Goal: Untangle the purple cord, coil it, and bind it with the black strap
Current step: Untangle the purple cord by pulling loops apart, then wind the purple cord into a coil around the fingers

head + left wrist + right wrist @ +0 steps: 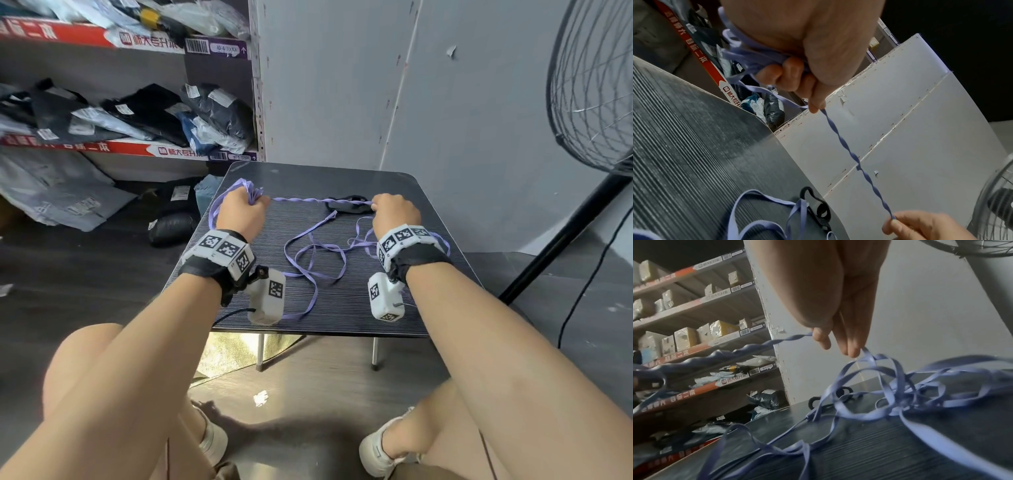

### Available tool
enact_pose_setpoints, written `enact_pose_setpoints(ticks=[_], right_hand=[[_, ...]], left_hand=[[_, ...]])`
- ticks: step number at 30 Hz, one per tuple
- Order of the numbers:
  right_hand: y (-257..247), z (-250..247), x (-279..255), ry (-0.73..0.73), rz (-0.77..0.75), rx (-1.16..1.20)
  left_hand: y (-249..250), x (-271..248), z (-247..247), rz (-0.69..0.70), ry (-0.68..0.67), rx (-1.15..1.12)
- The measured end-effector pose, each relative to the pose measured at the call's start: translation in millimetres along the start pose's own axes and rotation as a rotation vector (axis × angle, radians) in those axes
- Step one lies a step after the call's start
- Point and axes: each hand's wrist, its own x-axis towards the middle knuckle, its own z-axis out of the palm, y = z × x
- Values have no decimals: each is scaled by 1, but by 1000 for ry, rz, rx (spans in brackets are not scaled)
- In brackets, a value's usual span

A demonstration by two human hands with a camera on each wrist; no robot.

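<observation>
Coiling underway: your left hand (pixel 241 209) fists gathered purple cord (pixel 301 199); right hand (pixel 394 210) pinches the twisted span. Next, untwist, loop again.

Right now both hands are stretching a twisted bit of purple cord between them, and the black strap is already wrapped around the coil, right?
Not quite: the black strap lies loose on the table, as the head view shows. The rest holds.

Purple cord (pixel 310 245), black strap (pixel 346 204), dark-striped table (pixel 359 301)
</observation>
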Motion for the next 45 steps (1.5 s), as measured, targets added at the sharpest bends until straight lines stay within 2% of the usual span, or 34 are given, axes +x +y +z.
enact_pose_setpoints(ticks=[4,9,12,14,15,18,20,23,26,30,34,37,39,41,45], right_hand=[[0,3,-3,15,-37,34],[2,9,5,113,-97,-50],[1,-3,10,89,-149,-126],[-2,-10,11,16,-191,-88],[-4,-11,11,-49,-189,4],[-6,-7,9,-362,-154,243],[-3,-1,8,-426,-171,293],[0,4,8,-282,-157,351],[-4,4,6,-82,-143,269],[-18,0,6,88,-179,328],[-38,2,1,133,-201,595],[-44,3,0,216,-175,614],[-42,3,2,222,-158,607],[-39,3,1,196,-172,542],[-31,2,4,232,-354,206]], left_hand=[[2,2,1,-29,-12,18],[4,6,0,-44,6,-18],[4,8,1,-36,0,-79],[3,9,1,-33,-6,-110],[2,10,1,-32,-6,-114],[0,11,1,-37,-3,-133],[-1,11,1,-42,1,-140],[-2,10,1,-32,-8,-144],[1,7,3,-23,-36,-115],[8,6,9,-26,-67,-89],[17,2,14,7,-127,-128],[20,1,15,23,-127,-127],[19,1,14,28,-127,-152],[17,0,12,34,-123,-173],[15,2,10,61,-68,-164]])
